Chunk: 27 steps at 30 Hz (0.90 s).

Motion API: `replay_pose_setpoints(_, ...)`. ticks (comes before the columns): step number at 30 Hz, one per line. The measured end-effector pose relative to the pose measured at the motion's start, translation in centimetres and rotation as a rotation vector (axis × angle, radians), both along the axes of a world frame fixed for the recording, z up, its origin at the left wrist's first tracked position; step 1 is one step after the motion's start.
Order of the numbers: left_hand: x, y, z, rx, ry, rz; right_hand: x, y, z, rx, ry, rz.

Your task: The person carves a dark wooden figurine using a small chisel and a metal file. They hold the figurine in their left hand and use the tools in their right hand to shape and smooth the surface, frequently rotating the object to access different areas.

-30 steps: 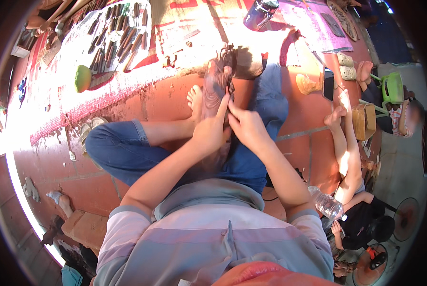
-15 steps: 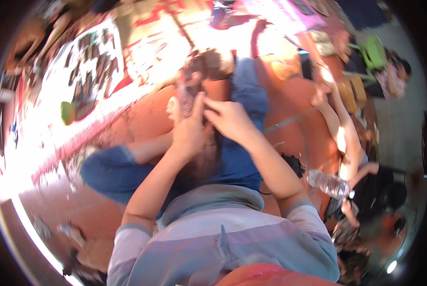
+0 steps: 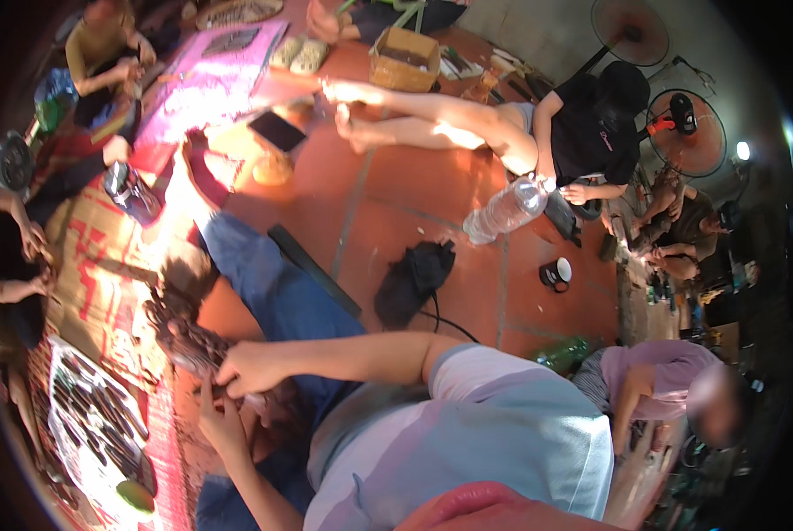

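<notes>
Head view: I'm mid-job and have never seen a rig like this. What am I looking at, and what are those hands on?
There is no robot here. You look down from a fisheye camera on a person's head, so edges bend near the rim. The bare left hand and right hand belong to the wearer. They meet at a dark carved figure; whether a small tool sits between the fingers, I can't tell. At lower left, dark tools lie on a white sheet. On the reddish tiled floor are a black bundle and a mug. Other people sit nearby.
</notes>
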<state>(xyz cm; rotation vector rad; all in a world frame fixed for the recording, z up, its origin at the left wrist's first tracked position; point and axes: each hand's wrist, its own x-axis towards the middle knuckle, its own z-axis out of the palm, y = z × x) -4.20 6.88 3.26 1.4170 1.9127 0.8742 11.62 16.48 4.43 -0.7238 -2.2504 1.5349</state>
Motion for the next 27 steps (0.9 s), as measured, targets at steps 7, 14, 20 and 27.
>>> replay_pose_setpoints(7,-1.7,1.6,3.8,-0.072,-0.301,-0.021,1.4,1.2,1.3,-0.49,0.346,-0.087)
replay_pose_setpoints(14,0.8,0.2,3.1,0.11,0.277,-0.139,0.2,-0.6,-0.6,0.116,0.447,-0.102)
replay_pose_setpoints(20,4.5,-2.1,1.1,-0.026,0.368,0.078,0.4,-2.1,-1.8,-0.143,0.403,-0.301)
replay_pose_setpoints(27,5.3,2.2,-0.7,0.191,0.114,0.116,-2.9,1.7,-3.9,0.116,0.464,-0.565)
